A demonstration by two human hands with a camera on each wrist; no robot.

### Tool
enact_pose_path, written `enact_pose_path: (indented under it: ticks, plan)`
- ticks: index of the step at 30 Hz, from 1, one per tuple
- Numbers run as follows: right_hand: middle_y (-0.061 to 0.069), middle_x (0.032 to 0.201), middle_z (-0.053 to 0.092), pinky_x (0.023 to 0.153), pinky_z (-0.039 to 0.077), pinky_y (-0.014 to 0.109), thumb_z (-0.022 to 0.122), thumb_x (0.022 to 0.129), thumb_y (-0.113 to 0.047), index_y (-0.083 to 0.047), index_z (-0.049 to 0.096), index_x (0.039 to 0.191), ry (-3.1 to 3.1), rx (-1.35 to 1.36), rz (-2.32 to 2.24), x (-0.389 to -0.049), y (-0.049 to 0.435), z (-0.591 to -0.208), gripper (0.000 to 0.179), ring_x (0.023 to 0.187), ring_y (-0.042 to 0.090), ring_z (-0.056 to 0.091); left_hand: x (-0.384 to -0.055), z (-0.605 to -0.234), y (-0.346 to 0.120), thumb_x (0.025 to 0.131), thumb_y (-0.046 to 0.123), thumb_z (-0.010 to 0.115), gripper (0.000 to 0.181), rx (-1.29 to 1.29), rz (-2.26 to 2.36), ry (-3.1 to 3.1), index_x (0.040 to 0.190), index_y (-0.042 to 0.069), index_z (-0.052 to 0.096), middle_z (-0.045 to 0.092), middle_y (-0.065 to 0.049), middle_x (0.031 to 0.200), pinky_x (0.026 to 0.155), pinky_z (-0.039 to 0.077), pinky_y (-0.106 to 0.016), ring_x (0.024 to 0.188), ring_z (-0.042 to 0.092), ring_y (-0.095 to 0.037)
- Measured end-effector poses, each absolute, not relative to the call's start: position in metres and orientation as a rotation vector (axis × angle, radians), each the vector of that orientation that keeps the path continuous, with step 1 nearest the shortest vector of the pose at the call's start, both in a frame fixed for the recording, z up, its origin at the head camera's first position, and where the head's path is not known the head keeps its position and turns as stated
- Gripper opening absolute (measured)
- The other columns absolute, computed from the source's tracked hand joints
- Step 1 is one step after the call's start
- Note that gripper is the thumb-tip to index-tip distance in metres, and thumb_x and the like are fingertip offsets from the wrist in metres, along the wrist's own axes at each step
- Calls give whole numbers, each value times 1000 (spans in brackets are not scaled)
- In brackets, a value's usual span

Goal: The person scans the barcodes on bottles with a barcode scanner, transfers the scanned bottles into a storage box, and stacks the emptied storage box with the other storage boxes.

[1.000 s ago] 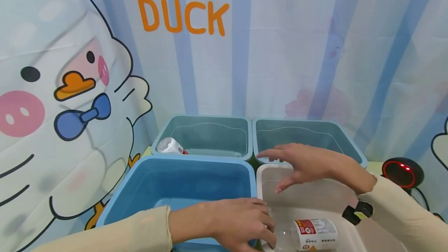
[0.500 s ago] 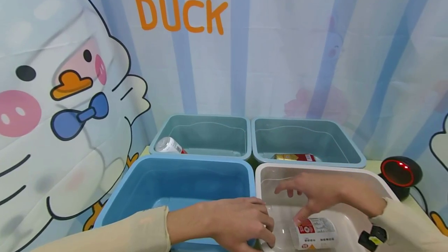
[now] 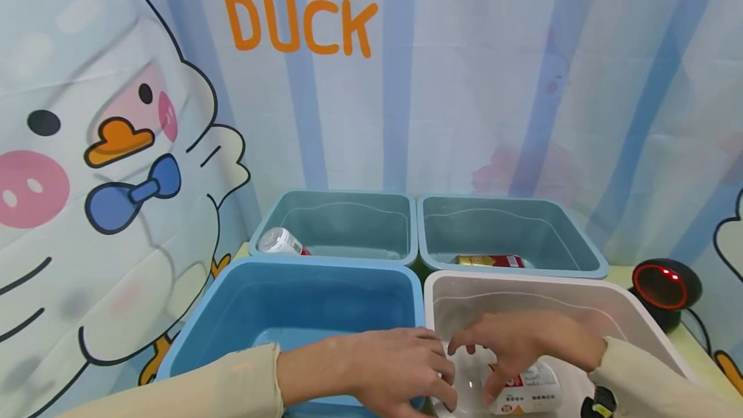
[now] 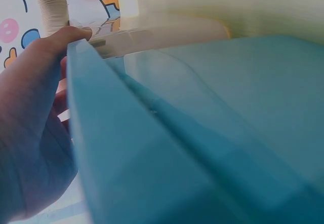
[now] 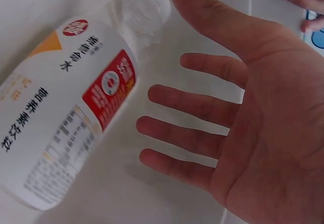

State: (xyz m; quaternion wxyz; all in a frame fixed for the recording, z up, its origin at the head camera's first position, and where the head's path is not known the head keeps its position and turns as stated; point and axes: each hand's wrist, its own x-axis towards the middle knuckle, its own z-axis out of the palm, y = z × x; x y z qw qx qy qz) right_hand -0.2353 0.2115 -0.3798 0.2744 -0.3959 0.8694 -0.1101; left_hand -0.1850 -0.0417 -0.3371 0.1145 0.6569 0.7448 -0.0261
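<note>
My right hand reaches down into the beige bin, thumb and fingers spread apart beside a clear plastic bottle with a white and red label. The bottle lies on its side on the bin floor. The right wrist view shows the bottle's neck near the thumb, with a gap between the fingers and the bottle. My left hand rests over the adjoining rims of the blue bin and the beige bin, fingers draped loosely over the beige side. In the left wrist view the blue wall hides part of its fingers.
Behind stand two teal bins; the left teal bin has a drink can in it, the right teal bin a red and gold package. A black device with a red ring stands at the right. A duck-print curtain hangs behind.
My right hand has come from above the right teal bin down into the beige bin, close to the bottle. My left hand stays at the rims, and the bottle lies where it was.
</note>
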Motion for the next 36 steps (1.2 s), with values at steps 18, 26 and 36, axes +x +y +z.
enact_pose_path:
  ticks: [18, 26, 36]
  plan:
    - [-23, 113, 64, 90, 54, 28, 90, 81, -39, -38, 67, 128, 2222, -1013, -145, -237, 189, -407, 52, 93, -1, 60, -184, -338, -44, 104, 52, 56, 41, 1914, -53, 2181, 136, 30, 69, 62, 17, 137, 119, 25, -25, 128, 51, 3]
    - [-22, 112, 65, 92, 52, 28, 91, 81, -35, -34, 68, 129, 2252, -958, -118, -238, 191, -411, 53, 92, 0, 59, -185, -337, -43, 103, 52, 56, 42, 1916, -63, 2191, 137, 30, 68, 63, 17, 136, 119, 25, -24, 126, 52, 3]
    - [-22, 112, 65, 92, 56, 37, 89, 82, -37, -39, 66, 131, 2319, -943, -116, -241, 197, -406, 54, 94, 1, 61, -185, -338, -42, 103, 53, 56, 43, 1908, -82, 2198, 137, 30, 69, 64, 18, 133, 119, 25, -24, 126, 52, 4]
